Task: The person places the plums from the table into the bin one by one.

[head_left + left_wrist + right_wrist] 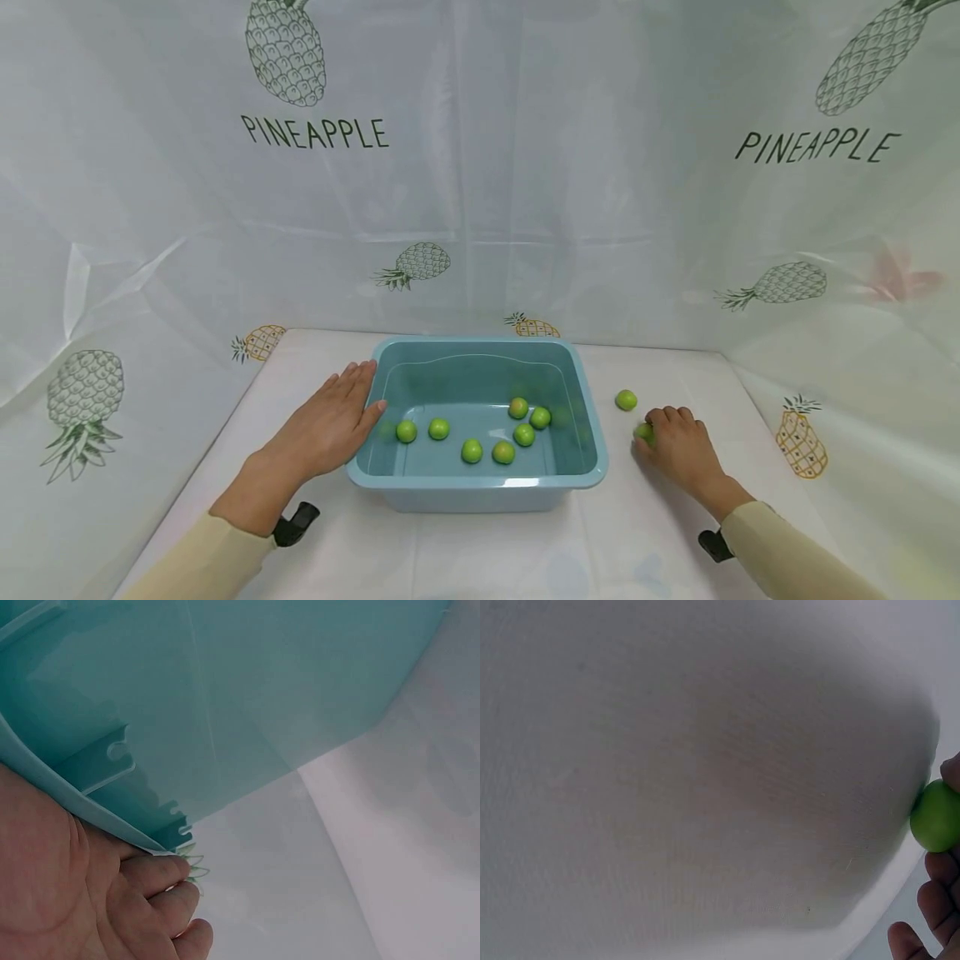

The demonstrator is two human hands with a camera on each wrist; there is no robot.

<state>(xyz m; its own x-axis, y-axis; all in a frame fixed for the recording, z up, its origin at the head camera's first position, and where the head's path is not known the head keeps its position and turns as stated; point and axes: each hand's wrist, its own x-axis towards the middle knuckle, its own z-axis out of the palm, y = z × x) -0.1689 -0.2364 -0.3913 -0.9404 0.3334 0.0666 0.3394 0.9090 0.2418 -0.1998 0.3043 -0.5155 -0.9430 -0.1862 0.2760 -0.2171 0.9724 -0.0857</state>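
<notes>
A light blue plastic basin (pixel 480 482) stands mid-table with several small round green fruits, such as one green fruit (pixel 472 451), scattered on its floor. Along the basin's left rim rests my left hand (pixel 330 421), its fingers mostly straight; the left wrist view shows the palm against the rim (pixel 82 806). To the right of the basin, my right hand (pixel 682 450) pinches a green fruit (pixel 936 816) between thumb and fingers, down at the tabletop. Another loose green fruit (pixel 626 400) lies just beyond that hand, apart from it.
A white cloth (pixel 315 550) covers the table. Behind it and at both sides hangs a pale sheet (pixel 480 183) printed with pineapples. The basin's raised walls stand between the two hands.
</notes>
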